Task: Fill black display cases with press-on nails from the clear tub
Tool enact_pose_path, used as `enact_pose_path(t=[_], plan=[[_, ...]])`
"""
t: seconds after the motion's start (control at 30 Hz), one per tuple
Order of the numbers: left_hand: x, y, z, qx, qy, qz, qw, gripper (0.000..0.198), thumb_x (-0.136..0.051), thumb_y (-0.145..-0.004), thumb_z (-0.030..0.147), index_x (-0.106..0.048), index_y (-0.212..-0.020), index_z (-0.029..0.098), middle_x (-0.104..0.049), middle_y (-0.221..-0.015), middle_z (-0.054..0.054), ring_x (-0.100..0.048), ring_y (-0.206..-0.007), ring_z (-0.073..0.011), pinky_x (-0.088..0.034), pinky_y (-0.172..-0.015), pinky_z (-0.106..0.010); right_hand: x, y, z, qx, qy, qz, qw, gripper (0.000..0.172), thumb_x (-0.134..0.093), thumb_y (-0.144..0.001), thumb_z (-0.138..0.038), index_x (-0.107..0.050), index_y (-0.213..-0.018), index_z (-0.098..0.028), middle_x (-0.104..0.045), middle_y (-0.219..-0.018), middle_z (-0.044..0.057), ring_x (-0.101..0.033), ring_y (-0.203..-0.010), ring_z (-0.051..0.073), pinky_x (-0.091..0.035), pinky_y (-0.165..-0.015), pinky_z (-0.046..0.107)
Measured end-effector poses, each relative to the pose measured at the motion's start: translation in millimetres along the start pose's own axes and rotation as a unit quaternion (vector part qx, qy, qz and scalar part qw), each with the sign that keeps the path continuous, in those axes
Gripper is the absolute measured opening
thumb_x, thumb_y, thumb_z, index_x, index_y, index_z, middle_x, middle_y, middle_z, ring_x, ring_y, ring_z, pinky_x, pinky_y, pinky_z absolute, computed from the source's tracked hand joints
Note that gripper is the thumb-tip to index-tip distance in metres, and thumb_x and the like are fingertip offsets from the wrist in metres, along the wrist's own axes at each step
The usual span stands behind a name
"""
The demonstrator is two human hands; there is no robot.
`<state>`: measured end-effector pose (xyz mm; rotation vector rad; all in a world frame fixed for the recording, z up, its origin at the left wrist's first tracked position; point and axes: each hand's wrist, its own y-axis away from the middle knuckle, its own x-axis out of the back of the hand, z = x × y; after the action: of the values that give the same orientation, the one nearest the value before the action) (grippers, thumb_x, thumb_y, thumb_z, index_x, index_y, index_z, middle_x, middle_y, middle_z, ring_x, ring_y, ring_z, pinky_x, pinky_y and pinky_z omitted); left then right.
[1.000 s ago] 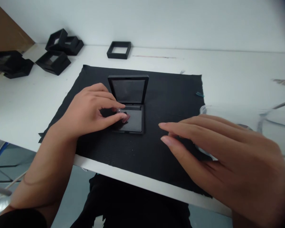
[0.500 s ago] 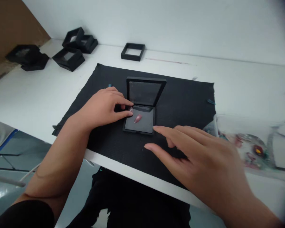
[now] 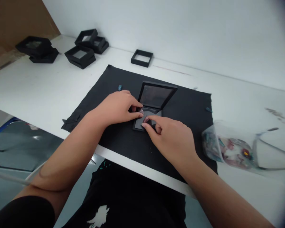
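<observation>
A small black display box stands open on a black cloth, its clear-windowed lid tilted up at the back. My left hand is closed on the left edge of the box's base, thumb and fingers pinching it. My right hand rests on the base from the right. Its forefinger and thumb are drawn together over the dark pad and the other fingers are curled. Whatever lies under those fingertips is hidden.
A clear plastic bag of small coloured pieces lies right of the cloth. Several black boxes and an empty black frame sit at the back left near cardboard. Tiny blue bits lie on the cloth. The table's front edge is close to my body.
My right hand moved left from beside the bag onto the box's base, covering the pink piece seen there half a second ago. My left hand stayed on the box. The view shifted.
</observation>
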<state>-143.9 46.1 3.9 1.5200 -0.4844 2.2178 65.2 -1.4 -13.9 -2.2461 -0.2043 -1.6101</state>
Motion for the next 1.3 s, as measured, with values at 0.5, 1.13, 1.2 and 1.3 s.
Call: enact_pose_path(t=[0.5,1.13,1.2,1.3], plan=[[-1.8,-0.9,7.3,0.055,-0.026,0.0,0.998,0.033,-0.068,-0.091,0.045,-0.077,-0.119,0.031,-0.078,-0.093,0.0,-0.065,-0.102,-0.0245,-0.039,-0.066,-0.03,-8.0,-8.8,3.6,-0.065,-0.074,-0.019,0.995,0.03,-0.063,-0.092,-0.051,-0.081,-0.101,-0.028,-0.061,-0.059,-0.003,-0.054,-0.056,0.016,-0.031,-0.058,0.029],[-2.9,-1.6,5.2,0.063,0.014,-0.001,0.998,0.034,-0.061,-0.094,0.046,-0.077,-0.12,0.03,-0.078,-0.099,-0.001,-0.064,-0.108,-0.0262,-0.049,-0.082,-0.035,-6.1,-6.0,8.0,-0.051,-0.137,-0.039,0.988,0.025,-0.058,-0.094,-0.037,-0.082,-0.097,-0.03,-0.062,-0.061,-0.003,-0.054,-0.059,0.014,-0.034,-0.06,0.03],[-2.1,-1.4,5.0,0.062,0.011,-0.002,0.998,0.037,-0.064,-0.092,0.051,-0.077,-0.12,0.031,-0.078,-0.095,-0.001,-0.064,-0.105,-0.0258,-0.048,-0.078,-0.034,-4.8,-5.9,7.6,-0.05,-0.14,-0.042,0.988,0.027,-0.059,-0.094,-0.042,-0.082,-0.102,-0.03,-0.062,-0.063,-0.003,-0.054,-0.06,0.015,-0.034,-0.06,0.03],[-1.6,-1.0,4.3,0.062,0.002,-0.003,0.998,0.04,-0.068,-0.088,0.054,-0.077,-0.121,0.032,-0.077,-0.095,-0.001,-0.064,-0.104,-0.0254,-0.047,-0.075,-0.032,-3.2,-6.6,7.9,-0.05,-0.135,-0.057,0.988,0.031,-0.065,-0.09,-0.047,-0.081,-0.111,-0.031,-0.063,-0.066,-0.002,-0.054,-0.061,0.015,-0.034,-0.06,0.03]])
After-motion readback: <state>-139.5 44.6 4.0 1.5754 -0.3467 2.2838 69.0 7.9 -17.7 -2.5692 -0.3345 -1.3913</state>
